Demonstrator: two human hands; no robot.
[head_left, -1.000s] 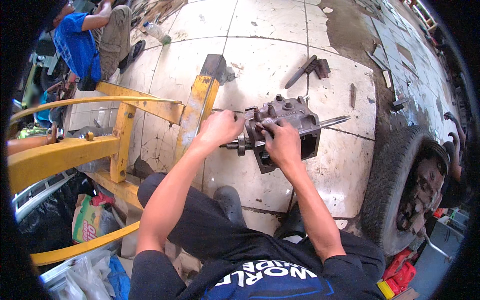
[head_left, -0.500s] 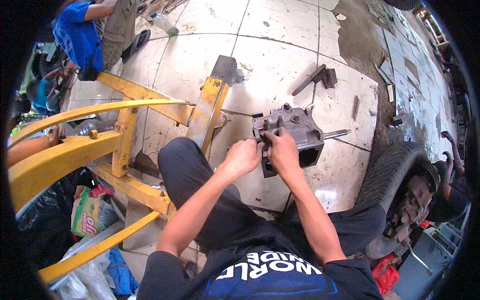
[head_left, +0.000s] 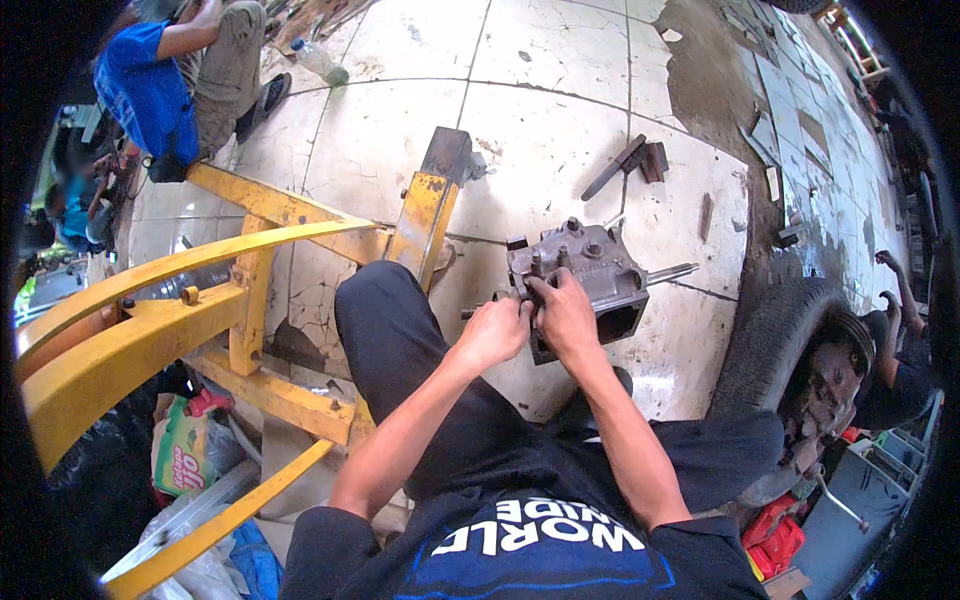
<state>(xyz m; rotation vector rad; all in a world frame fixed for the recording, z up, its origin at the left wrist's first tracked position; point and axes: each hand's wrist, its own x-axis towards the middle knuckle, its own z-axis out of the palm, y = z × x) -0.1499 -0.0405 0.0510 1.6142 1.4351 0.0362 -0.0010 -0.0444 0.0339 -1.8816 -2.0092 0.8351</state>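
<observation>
A grey metal gearbox housing [head_left: 612, 278] sits on the tiled floor between my legs, its splined shaft [head_left: 672, 273] pointing right. Upright studs and bolt heads stand on its top, and a dark opening shows in its near side. At the housing's left end my left hand [head_left: 497, 332] is closed, fingers curled inward. Right beside it, my right hand [head_left: 565, 318] is closed too, with thumb and fingers bent against the edge below the studs. Whatever small part the fingertips grip is hidden by the hands.
A yellow steel frame [head_left: 130, 335] fills the left side, its upright post [head_left: 425, 215] near my left knee. Beyond the gearbox lie dark metal pieces [head_left: 630, 168]. A large tyre [head_left: 775, 350] stands at right. One person in a blue shirt [head_left: 150, 95] crouches far left.
The view has shifted slightly, and my left knee sits a little farther right. Both hands stay at the gearbox's left end with their fingers closed.
</observation>
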